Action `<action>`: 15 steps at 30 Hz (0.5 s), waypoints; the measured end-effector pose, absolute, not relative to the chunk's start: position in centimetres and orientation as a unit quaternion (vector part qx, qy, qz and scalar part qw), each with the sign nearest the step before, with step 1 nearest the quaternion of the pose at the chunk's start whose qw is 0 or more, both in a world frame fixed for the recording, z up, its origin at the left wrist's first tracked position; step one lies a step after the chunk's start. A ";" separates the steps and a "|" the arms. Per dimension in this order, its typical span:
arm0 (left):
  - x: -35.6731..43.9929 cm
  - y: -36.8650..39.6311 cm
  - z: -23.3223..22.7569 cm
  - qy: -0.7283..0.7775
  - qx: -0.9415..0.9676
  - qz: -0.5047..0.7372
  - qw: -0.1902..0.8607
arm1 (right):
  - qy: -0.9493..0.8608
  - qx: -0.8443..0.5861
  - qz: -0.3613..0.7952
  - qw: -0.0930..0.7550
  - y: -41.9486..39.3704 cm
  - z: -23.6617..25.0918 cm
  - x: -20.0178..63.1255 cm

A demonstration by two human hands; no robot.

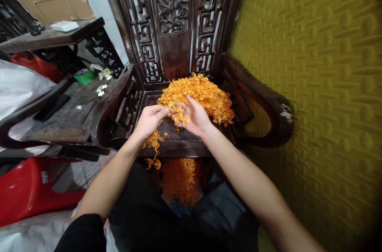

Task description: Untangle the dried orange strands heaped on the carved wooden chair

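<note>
My left hand (pixel 151 121) pinches an orange flower-like sprig, apparently plastic, between thumb and forefinger. My right hand (pixel 195 119) is turned palm up with its thumb raised, and several orange sprigs (pixel 179 115) lie across its fingers. The two hands almost meet above the seat of a dark carved wooden chair (pixel 191 146). Just behind them a large heap of orange sprigs (pixel 203 95) covers much of the seat. More orange strands (pixel 153 144) hang below my left hand over the seat's front edge; whether that hand holds them I cannot tell.
Below the seat, between my knees, is a container of orange pieces (pixel 180 176). A red plastic stool (pixel 26 188) stands at left. White flower pieces (pixel 101 89) and a green roll (pixel 84 76) lie on a wooden seat. A yellow textured surface (pixel 313 65) rises at right.
</note>
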State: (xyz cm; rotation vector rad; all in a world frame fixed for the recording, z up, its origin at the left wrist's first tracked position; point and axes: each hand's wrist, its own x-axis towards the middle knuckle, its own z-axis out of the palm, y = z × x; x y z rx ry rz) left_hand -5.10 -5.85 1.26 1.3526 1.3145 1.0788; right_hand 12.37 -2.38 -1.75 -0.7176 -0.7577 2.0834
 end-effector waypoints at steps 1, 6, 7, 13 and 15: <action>-5.1 -5.7 1.1 0.546 0.553 0.432 0.457 | -0.264 -0.293 0.831 0.392 -2.6 -1.7 12.1; -5.2 -4.9 0.1 0.593 0.580 0.397 0.393 | -0.195 -0.359 0.811 0.418 -3.2 -2.4 10.6; -5.2 -4.7 0.0 0.598 0.588 0.389 0.382 | -0.197 -0.355 0.811 0.421 -3.2 -2.6 10.4; -4.7 -4.6 -0.2 0.603 0.636 0.349 0.332 | -0.218 -0.370 0.761 0.486 -2.6 -3.3 10.2; -4.5 -4.5 -0.2 0.600 0.643 0.344 0.328 | -0.250 -0.389 0.729 0.504 -2.4 -3.3 10.4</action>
